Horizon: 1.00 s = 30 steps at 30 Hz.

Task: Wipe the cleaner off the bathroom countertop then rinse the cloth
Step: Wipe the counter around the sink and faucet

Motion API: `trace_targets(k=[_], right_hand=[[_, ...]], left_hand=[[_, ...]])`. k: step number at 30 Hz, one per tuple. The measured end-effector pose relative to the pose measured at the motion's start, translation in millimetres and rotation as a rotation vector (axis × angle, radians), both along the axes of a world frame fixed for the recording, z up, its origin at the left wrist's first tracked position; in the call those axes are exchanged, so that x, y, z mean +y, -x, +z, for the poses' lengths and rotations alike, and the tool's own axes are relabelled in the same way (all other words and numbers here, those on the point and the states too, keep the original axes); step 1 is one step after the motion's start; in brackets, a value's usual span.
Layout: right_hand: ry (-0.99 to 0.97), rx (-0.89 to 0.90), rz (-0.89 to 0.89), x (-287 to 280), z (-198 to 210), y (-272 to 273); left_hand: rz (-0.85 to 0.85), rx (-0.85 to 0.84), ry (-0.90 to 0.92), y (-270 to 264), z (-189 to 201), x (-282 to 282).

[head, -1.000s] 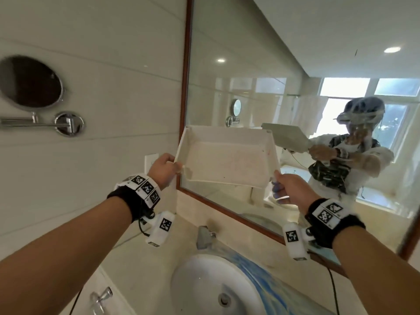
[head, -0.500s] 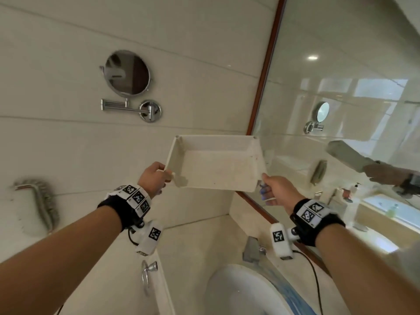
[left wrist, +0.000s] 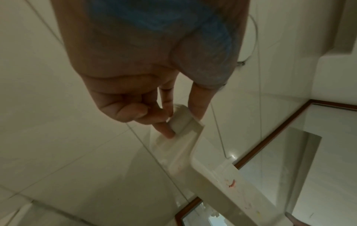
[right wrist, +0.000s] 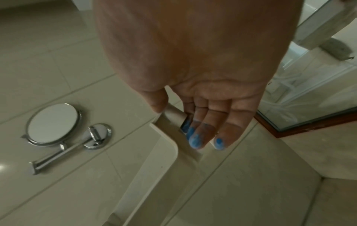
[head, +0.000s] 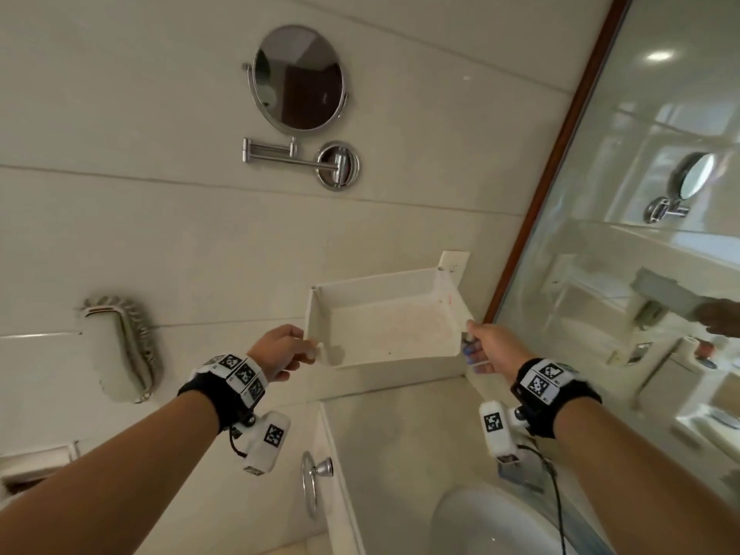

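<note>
Head view: one tray point(head: 384, 326), left hand point(head: 280, 350) and right hand point(head: 490, 348) each pinching a handle; one round mirror point(head: 298, 78) above.

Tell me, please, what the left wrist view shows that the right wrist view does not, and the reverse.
Only the left wrist view shows the left hand pinching one end tab of the white tray, and a reddish smear on the tray's rim.

Only the right wrist view shows the right hand gripping the other tab, its fingertips stained blue, and the round wall mirror on its chrome arm.

Both show the tray, the tiled wall and the wood-framed big mirror.
</note>
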State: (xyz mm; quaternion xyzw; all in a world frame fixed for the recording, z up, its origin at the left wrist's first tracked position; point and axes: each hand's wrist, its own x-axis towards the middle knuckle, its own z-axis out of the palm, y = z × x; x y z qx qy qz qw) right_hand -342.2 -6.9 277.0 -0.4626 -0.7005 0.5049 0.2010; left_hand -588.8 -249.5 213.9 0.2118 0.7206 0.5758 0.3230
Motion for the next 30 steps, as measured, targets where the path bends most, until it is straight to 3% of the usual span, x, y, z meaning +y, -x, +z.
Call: trace_targets(k=[6,13,19,30], right_hand=[[0.095,-0.08,-0.09,24,-48,37],[0.252,-0.228,-0.145,44,-129,58],[0.349,-0.302,-0.152,78,-203,67],[0.434,-0.381,-0.122,145,-305,83]], left_hand=[[-0.145,-0.04,0.067,42,-46,28],[-0.205,-0.101,0.259,47,-125,48],[-0.082,-0.205,0.339,40,-187,68],[0.005,-0.119,0.374,27,-254,117]])
